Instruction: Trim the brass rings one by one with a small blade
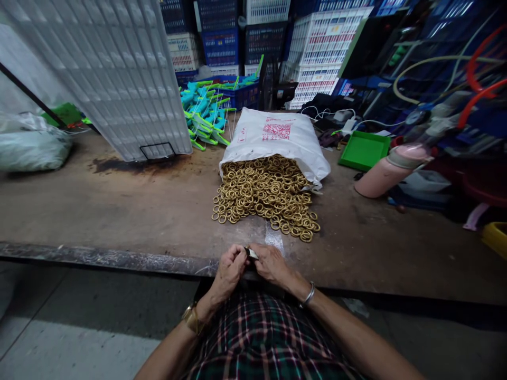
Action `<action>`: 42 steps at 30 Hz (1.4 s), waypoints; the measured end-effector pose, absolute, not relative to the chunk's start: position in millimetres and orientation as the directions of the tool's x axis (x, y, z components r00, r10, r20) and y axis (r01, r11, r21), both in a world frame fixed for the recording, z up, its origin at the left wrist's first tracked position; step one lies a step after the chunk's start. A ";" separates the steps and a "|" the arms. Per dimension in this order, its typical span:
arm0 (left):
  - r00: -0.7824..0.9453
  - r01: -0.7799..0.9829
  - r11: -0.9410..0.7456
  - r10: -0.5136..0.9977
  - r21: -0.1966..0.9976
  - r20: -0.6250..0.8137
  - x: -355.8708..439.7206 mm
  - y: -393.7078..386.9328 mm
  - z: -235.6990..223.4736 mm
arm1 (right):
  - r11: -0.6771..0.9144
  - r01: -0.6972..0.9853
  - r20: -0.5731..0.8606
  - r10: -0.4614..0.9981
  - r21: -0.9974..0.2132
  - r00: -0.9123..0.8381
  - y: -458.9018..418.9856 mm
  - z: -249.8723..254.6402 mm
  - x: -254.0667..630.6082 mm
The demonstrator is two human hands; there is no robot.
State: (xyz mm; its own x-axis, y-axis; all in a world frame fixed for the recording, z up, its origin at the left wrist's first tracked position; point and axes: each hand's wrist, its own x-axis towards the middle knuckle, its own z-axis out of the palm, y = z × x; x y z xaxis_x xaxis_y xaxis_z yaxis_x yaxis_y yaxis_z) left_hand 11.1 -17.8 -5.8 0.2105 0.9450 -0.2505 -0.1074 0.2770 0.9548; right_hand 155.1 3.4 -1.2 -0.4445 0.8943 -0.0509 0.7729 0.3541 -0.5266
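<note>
At the table's front edge, my left hand and my right hand meet with their fingers closed. Between them is a small dark piece with a pale strip; its kind is too small to make out, and fingers cover part of it. Just beyond my hands lies a heap of brass-coloured rings. They spill from the mouth of a white sack with red print, which lies on its side.
A pale ribbed panel stands at the left, near a plastic bag. Turquoise and green plastic pieces sit behind. To the right are a green tray and a tilted pink bottle. Stacked crates line the back.
</note>
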 end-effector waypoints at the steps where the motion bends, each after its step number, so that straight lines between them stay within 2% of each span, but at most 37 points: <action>1: 0.206 -0.092 0.265 0.948 0.960 -0.242 10.8 -18.0 -6.0 | 0.346 0.786 -0.075 0.894 -0.512 -0.442 3.8 -0.4 154.4; 5: 0.195 -0.059 0.272 0.947 0.960 -0.257 9.3 -22.1 0.1 | 0.310 0.852 -0.142 0.906 -0.422 -0.400 7.5 1.1 152.5; 9: 0.323 -0.124 0.342 0.901 0.931 -0.289 9.6 -30.5 12.4 | 0.259 0.909 -0.128 0.941 -0.326 -0.314 21.1 3.4 156.3; 12: 0.370 -0.223 0.435 0.866 0.873 -0.337 11.0 -32.8 14.9 | 0.216 0.938 -0.060 0.969 -0.271 -0.240 38.8 7.8 160.8; 16: 0.326 -0.358 0.493 0.862 0.793 -0.389 10.5 -30.2 8.4 | 0.153 0.959 0.078 0.987 -0.240 -0.138 67.5 10.7 162.4; 19: 0.300 -0.428 0.501 0.864 0.752 -0.404 7.8 -28.8 4.4 | 0.111 0.974 0.083 0.992 -0.195 -0.096 85.7 7.9 160.3; 24: 0.356 -0.559 0.586 0.808 0.587 -0.469 0.4 -27.3 2.7 | 0.046 0.990 0.021 0.999 -0.135 -0.044 100.3 2.0 158.4; 28: 0.396 -0.655 0.625 0.763 0.425 -0.512 -4.5 -23.7 -0.8 | 0.035 0.992 0.038 0.999 -0.121 -0.031 101.8 -0.2 161.8; 31: 0.385 -0.684 0.620 0.754 0.384 -0.532 -4.5 -20.9 -2.6 | 0.017 0.991 0.041 0.999 -0.130 -0.012 101.2 -1.0 164.9; 37: 0.354 -0.652 0.613 0.767 0.446 -0.535 -1.7 -18.4 -1.4 | 0.037 0.976 0.045 0.999 -0.213 -0.027 92.4 -3.9 176.2; 39: 0.340 -0.640 0.597 0.784 0.483 -0.519 -1.8 -15.9 0.8 | 0.075 0.952 0.061 0.996 -0.295 -0.059 84.5 -5.0 179.4; 42: 0.333 -0.585 0.576 0.813 0.571 -0.479 -1.7 -9.2 5.4 | 0.160 0.844 0.085 0.987 -0.512 -0.136 67.4 -5.6 178.7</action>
State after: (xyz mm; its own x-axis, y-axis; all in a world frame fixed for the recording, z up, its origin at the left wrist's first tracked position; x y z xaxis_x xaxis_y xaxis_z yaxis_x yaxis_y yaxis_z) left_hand -1.7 -9.2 5.4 0.3326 0.8126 -0.4787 -0.5847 0.5759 0.5713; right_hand 178.7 67.4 -5.6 -0.1356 0.9871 0.0854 0.8441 0.1602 -0.5116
